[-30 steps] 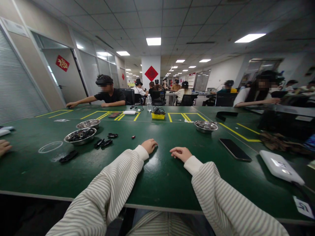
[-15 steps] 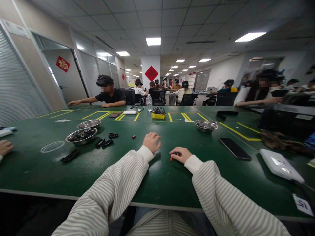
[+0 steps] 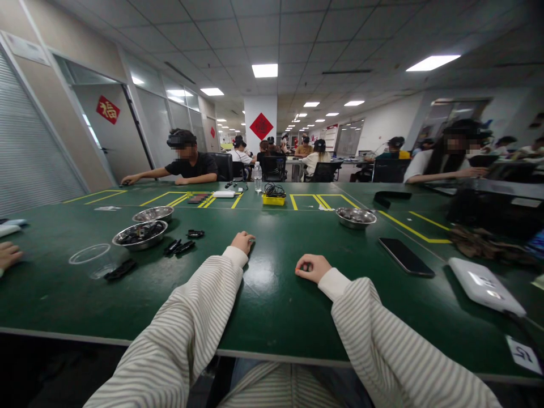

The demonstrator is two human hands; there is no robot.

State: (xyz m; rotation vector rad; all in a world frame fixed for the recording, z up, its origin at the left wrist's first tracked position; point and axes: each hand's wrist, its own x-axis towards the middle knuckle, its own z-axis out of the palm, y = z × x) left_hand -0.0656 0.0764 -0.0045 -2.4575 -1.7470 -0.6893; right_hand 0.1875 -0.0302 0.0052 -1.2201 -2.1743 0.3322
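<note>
My left hand is low over the green table, ahead of me, its fingers bent and close together. Whatever it pinches is hidden by the fingers. Thumb and index finger of my right hand form a ring near the tabletop, with only a trace of a small orange piece showing at the tips. Left of my left hand lie several black plastic parts and a single black part. A steel bowl of similar dark parts stands beyond them.
A clear plastic tub and a second steel bowl are on the left. To the right are a third bowl, a phone and a white power bank. Another person's hand rests at the left edge.
My left hand has moved left and its fingers have drawn together. The small dark-red piece near it no longer shows. My right fingers have curled in, mostly covering the orange piece.
</note>
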